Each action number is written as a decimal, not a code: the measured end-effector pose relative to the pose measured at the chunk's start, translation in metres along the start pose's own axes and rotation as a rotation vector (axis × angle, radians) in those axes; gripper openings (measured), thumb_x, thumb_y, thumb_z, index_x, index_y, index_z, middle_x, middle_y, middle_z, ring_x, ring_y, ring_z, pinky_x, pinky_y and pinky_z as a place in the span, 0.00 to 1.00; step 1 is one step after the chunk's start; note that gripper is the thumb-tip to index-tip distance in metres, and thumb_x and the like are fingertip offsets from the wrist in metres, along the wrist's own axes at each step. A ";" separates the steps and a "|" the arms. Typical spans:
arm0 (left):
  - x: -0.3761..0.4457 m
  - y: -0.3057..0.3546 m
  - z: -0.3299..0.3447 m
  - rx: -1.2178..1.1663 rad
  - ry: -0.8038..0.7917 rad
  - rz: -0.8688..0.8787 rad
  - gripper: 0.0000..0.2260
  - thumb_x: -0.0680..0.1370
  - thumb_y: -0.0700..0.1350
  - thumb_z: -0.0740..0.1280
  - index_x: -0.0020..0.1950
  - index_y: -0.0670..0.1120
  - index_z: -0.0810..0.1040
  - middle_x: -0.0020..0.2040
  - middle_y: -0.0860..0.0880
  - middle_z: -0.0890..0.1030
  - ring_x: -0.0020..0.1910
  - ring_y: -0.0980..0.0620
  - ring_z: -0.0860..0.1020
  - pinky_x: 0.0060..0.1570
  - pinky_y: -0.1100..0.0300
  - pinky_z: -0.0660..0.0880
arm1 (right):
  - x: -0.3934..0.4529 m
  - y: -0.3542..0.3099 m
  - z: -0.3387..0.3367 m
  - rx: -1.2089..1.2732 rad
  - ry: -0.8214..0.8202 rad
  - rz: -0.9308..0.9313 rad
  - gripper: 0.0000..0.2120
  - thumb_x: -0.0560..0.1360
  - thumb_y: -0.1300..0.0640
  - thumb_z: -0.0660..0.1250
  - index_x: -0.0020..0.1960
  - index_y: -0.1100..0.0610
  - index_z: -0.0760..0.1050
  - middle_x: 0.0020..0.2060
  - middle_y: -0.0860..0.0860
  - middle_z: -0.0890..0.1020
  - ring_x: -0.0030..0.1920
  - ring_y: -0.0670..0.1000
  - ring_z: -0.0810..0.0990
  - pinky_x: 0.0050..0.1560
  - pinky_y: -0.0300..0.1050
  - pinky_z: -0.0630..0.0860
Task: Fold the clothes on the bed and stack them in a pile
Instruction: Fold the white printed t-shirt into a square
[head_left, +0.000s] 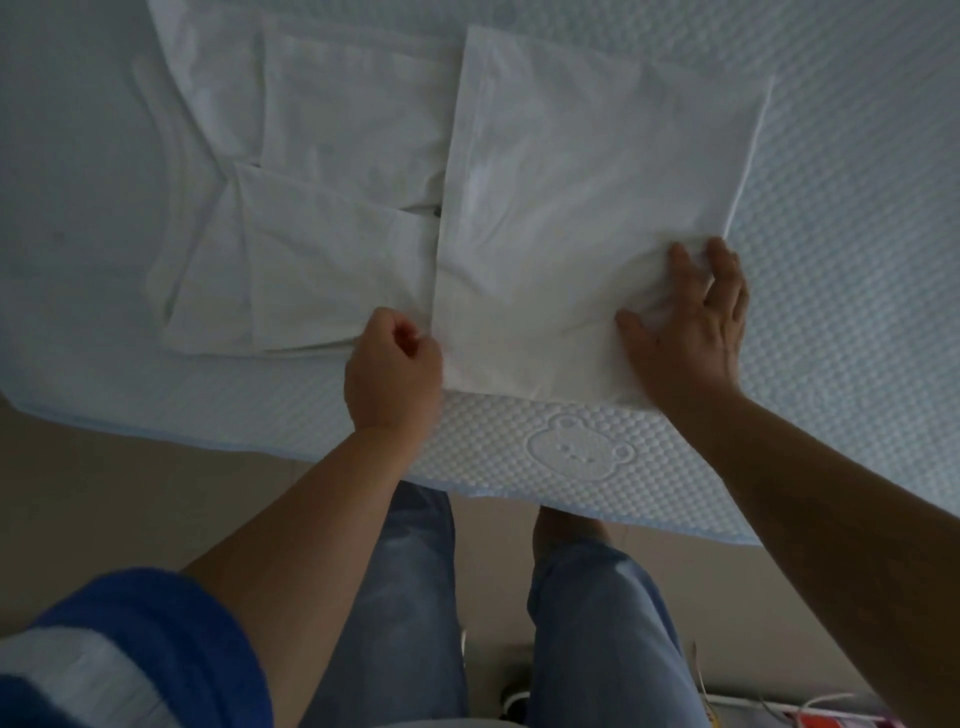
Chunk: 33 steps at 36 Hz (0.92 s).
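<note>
Head view, looking down over the bed (857, 260) — a pale quilted cover with a raised dot pattern is filling the upper two thirds of the frame. A folded white garment (587, 218) is lying at centre right, its near edge close to the bed's edge, its right side forming a clean straight fold. To its left, a second white garment (311, 218) is lying spread flatter, with a folded panel at upper centre and another overlapping piece at centre left; the two garments are meeting along a seam near the middle of the frame.

Left hand (392, 366) is sitting at the lower left corner of the folded garment — fingers are curled in, pinching the fabric edge between thumb and fingers. Right hand (685, 332) is resting on the garment's lower right corner, fingers spread and fairly straight, pressing into cloth that is bunching and wrinkling beneath them.

An embossed bear face (576, 449) is showing on the cover just below the garment, between the two forearms. Blue jeans (597, 623) are occupying the lower centre, a blue sleeve (145, 639) the lower left. Some blurred coloured clutter is sitting at the lower right corner; I cannot tell what it is.
</note>
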<state>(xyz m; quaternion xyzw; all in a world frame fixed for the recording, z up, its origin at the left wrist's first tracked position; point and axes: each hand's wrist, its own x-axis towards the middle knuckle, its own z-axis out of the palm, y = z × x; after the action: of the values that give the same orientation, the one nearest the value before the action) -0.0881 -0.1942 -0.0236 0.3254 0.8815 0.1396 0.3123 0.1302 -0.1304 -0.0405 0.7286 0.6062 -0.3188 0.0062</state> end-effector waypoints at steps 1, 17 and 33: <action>0.000 0.005 -0.002 -0.007 0.056 0.081 0.05 0.72 0.37 0.64 0.43 0.46 0.71 0.39 0.50 0.73 0.37 0.53 0.70 0.33 0.65 0.62 | 0.001 0.000 -0.002 0.011 0.003 0.018 0.35 0.73 0.48 0.66 0.76 0.51 0.54 0.76 0.53 0.49 0.75 0.55 0.44 0.74 0.52 0.45; 0.042 0.028 0.014 0.358 -0.249 0.669 0.24 0.72 0.47 0.64 0.68 0.47 0.72 0.74 0.48 0.65 0.73 0.50 0.61 0.70 0.51 0.58 | 0.031 -0.002 -0.019 0.402 0.084 0.434 0.24 0.71 0.44 0.68 0.63 0.54 0.71 0.51 0.48 0.78 0.53 0.51 0.77 0.56 0.49 0.74; 0.080 0.056 -0.030 -0.421 -0.512 0.048 0.12 0.76 0.50 0.67 0.56 0.48 0.81 0.55 0.49 0.81 0.54 0.54 0.77 0.52 0.64 0.70 | -0.020 -0.126 -0.072 0.614 0.018 -0.046 0.04 0.73 0.48 0.63 0.40 0.45 0.72 0.33 0.36 0.79 0.34 0.38 0.77 0.35 0.39 0.73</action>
<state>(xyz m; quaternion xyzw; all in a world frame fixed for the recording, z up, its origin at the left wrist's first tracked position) -0.1273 -0.1008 -0.0121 0.2989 0.7182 0.2397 0.5809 0.0502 -0.0868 0.0735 0.6853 0.4978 -0.4808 -0.2269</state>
